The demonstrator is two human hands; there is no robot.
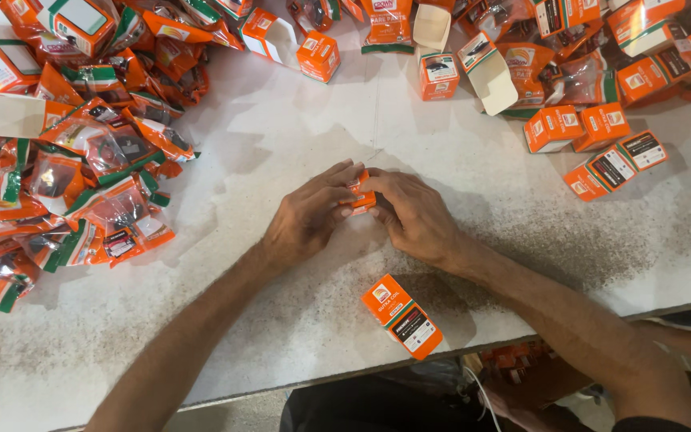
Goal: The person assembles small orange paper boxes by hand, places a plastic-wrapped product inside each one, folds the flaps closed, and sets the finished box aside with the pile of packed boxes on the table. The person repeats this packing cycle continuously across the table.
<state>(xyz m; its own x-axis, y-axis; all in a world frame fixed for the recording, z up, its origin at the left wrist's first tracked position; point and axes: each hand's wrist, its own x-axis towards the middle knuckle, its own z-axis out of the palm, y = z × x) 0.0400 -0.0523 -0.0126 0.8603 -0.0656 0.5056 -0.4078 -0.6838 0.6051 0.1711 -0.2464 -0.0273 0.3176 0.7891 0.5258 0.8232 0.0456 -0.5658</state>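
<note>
A pale, speckled counter (297, 136) fills the view, worn darker toward its near edge; at its middle the left hand (307, 218) and the right hand (412, 214) meet, fingers curled in from both sides around a small orange box (361, 196), of which only a sliver shows between the fingertips; both hands are closed on it, pressed together just above the surface; near to them, close to the counter's near edge, a closed orange carton (402, 315) with a dark label lies flat on its own, apart from the hands; to the left a loose heap of orange and green plastic packets (81, 176) spreads toward the far corner; on the far right, well apart from the hands, finished orange cartons (601, 148) lie in a cluster, with open, unfolded cartons (485, 72) mixed in along the far edge.
</note>
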